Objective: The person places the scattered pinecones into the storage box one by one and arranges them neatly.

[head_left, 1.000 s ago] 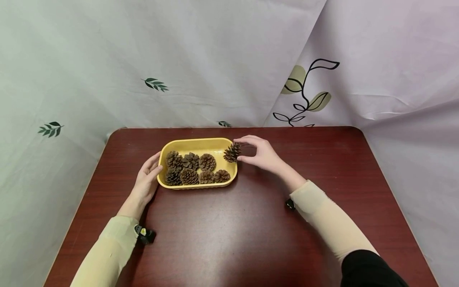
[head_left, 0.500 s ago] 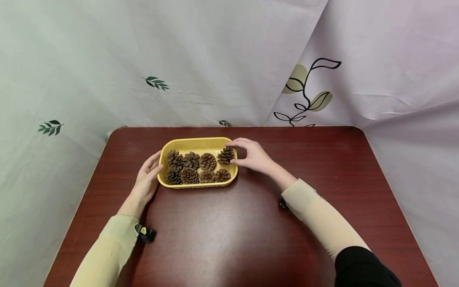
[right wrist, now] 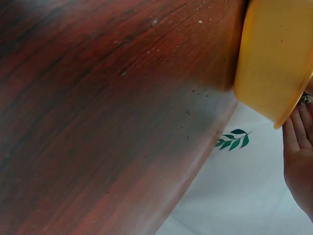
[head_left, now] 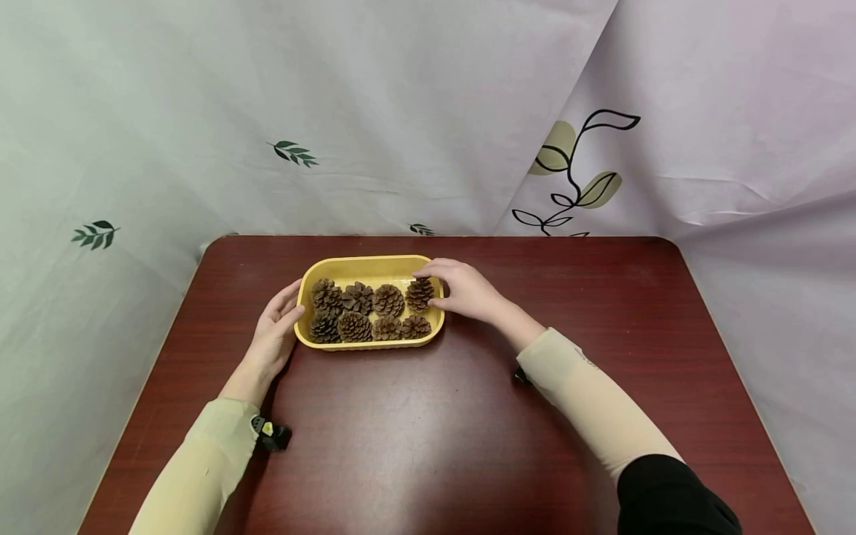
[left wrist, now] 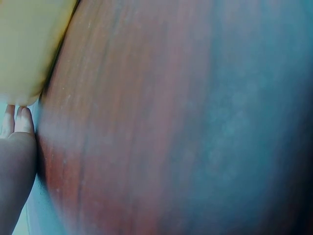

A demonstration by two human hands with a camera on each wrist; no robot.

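Note:
A yellow plastic tray lies on the table with pine cones in two rows inside it. My left hand holds the tray's left end, thumb at the rim and fingers along the outer side. At the right end, my right hand has thumb and fingers about a pine cone in the back row, which its fingers partly cover. In the left wrist view, fingertips touch the tray wall. The right wrist view has the hand reaching over the tray's rim, its fingertips mostly hidden.
The dark red wooden table extends in front of the tray and to both sides. Behind it hangs a pale cloth with leaf prints. A small black device is at the left wrist.
My right hand has moved left and lowered the pine cone from over the tray's right rim into the back row's right end. My left hand has stayed at the tray.

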